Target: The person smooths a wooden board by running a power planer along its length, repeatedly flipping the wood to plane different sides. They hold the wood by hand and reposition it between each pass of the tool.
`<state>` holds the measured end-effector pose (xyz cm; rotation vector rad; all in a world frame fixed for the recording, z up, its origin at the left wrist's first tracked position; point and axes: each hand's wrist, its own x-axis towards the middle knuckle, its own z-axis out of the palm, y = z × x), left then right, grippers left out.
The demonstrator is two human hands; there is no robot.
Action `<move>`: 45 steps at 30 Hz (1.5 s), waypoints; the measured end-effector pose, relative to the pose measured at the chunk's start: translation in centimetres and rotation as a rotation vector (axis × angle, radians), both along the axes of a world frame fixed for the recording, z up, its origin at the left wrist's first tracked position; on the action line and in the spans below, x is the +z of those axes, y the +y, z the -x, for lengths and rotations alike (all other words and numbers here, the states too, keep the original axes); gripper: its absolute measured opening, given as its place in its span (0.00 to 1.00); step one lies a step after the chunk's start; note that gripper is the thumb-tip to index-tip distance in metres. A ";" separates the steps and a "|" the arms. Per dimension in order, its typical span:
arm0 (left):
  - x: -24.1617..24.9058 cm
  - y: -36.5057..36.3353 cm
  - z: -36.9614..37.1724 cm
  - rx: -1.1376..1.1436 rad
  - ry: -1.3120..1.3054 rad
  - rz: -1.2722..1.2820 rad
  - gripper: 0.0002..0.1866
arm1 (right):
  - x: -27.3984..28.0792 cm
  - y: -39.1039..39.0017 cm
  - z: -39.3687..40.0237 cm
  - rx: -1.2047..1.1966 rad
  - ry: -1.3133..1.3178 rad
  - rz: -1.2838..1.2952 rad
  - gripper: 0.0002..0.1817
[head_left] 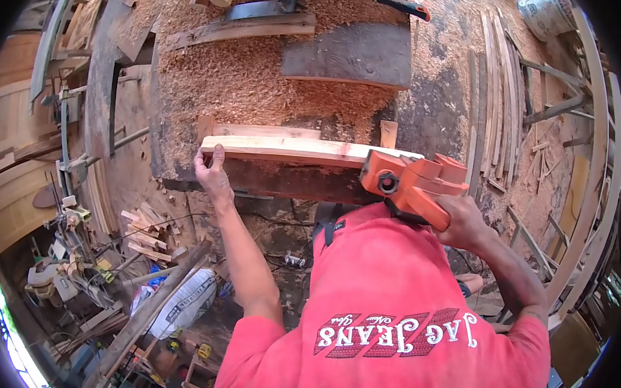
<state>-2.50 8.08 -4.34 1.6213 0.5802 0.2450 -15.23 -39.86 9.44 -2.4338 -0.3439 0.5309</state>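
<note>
At the near edge of a worktop (pixel 260 84) buried in reddish sawdust, I see a pale wooden board (pixel 285 148) lying lengthwise across the view, resting on a dark slab below it. My left hand (pixel 212 175) holds the board's left end, thumb raised against its edge and the fingers curled under, out of sight. My right hand (pixel 463 221) wraps its fingers tightly around the handle of an orange electric planer (pixel 411 182), which sits at the board's right end, its front touching the wood. A red shirt fills the lower middle of the view. I judge this to be the start of a planing pass along the board's upper face. The next move, as I read it, calls for the planer's sole to sit flat on the wood and travel steadily toward the left, with the left hand bracing the board and kept clear of the tool's path. Beyond the board lie a dark plank (pixel 351 54), thin wooden strips (pixel 494 98) at right, and a white sack (pixel 187 300) on the floor.
</note>
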 end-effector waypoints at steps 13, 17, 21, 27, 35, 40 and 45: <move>-2.0 4.0 0.6 0.074 -0.028 0.086 0.26 | 1.2 13.9 -8.5 0.088 0.045 -0.085 0.10; -2.3 6.9 2.5 0.273 -0.117 0.189 0.22 | 1.1 18.5 -10.5 0.133 0.029 -0.097 0.10; -2.0 9.9 5.9 0.451 -0.093 0.076 0.20 | 1.0 23.9 -12.5 0.191 -0.053 -0.131 0.09; -2.9 10.7 12.6 0.631 0.063 0.067 0.14 | 0.7 31.7 -15.8 0.190 0.023 -0.070 0.09; -1.0 7.9 15.3 0.715 -0.033 0.175 0.14 | 1.3 37.8 -20.5 0.207 0.006 -0.216 0.11; -0.7 6.5 14.8 0.640 -0.023 0.030 0.17 | 4.5 26.8 -16.2 0.152 0.005 -0.417 0.14; 1.7 -0.2 5.6 0.340 0.028 -0.207 0.36 | 5.0 13.2 -11.1 -0.001 0.071 -0.246 0.21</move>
